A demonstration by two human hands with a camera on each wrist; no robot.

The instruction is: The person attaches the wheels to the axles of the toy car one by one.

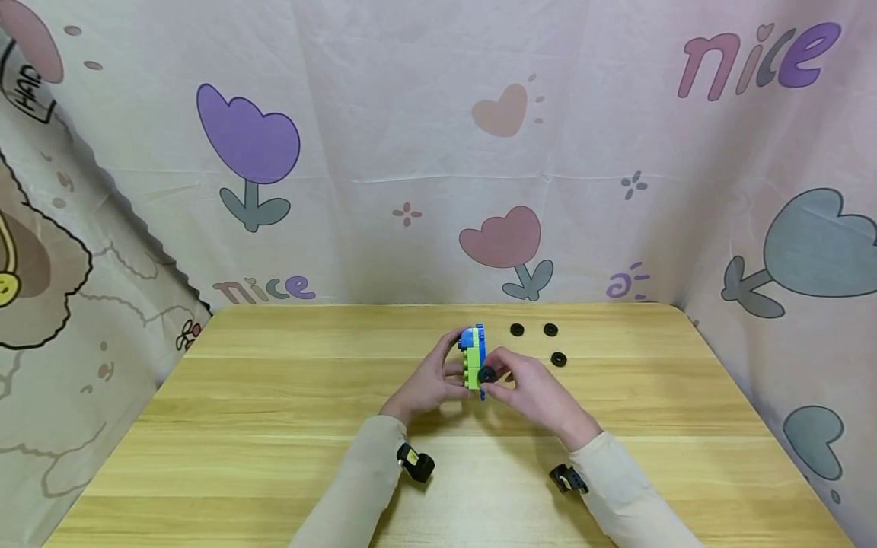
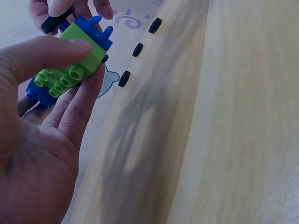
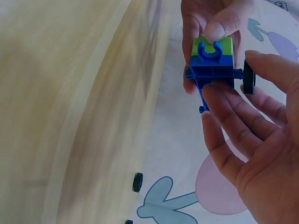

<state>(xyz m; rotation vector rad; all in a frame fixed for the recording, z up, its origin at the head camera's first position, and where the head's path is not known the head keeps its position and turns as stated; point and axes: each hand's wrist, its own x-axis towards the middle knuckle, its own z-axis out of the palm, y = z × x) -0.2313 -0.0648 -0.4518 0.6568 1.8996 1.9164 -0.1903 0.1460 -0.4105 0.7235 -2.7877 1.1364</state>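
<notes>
My left hand holds a small toy car body of lime-green and blue building bricks, raised off the table, with the thumb on a green brick. In the right wrist view a blue two-pronged clip sticks out at one end of the body, and blue axle stubs stand out at its sides. A black toy wheel is pinched between thumb and fingers of my right hand. That wheel sits against one stub; how far it is pushed on I cannot tell.
Three more black wheels lie on the wooden table, right of and beyond my hands: a left one, a right one and a nearer one. A printed cloth hangs behind and at both sides.
</notes>
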